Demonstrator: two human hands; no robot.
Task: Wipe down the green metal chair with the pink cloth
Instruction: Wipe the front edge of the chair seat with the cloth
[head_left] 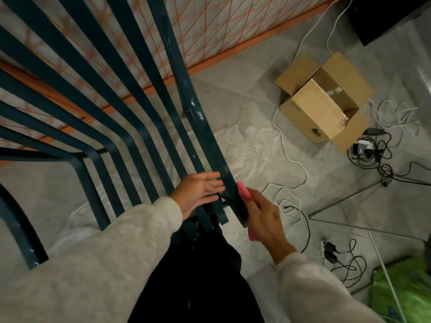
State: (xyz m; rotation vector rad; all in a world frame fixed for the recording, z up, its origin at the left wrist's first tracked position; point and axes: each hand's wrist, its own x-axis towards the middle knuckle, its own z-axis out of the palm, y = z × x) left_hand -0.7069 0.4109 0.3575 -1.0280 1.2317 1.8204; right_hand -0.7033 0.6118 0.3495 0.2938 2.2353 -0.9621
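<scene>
A green metal chair (130, 117), so dark it reads almost teal, fills the left and centre of the view, seen from directly above; its long flat slats fan out from the top left and converge toward the lower centre, where they end close to the person's body. The outermost slat on the right carries pale scuffs and specks along its length. Pressed against the right edge of that slat, near its lower end, is the pink cloth (244, 194), folded small and mostly hidden; a second bit of pink shows below the palm. The right hand (265, 220) holds this cloth, fingers curled around it and pushing it flat to the metal. The left hand (200, 190) is on the other side of the same slat, fingers extended and nearly straight, held loosely together with tips touching the slat's edge (it grips nothing). Both arms wear pale grey fleece sleeves (98, 264), and dark trousers (205, 276) show between them. Under the chair lies a crumpled sheet of clear plastic (251, 150) on a grey tiled floor (233, 89). Along the top, an orange lattice panel (210, 24) runs beside the tiles. To the right, well apart from the chair, sits an open cardboard box (324, 101), its flaps spread. A white cable (289, 157) snakes past it, and black cables and chargers (373, 150) tangle nearby. A bright green bag (405, 290) occupies the bottom right corner, crossed by a thin white rod (384, 271).
</scene>
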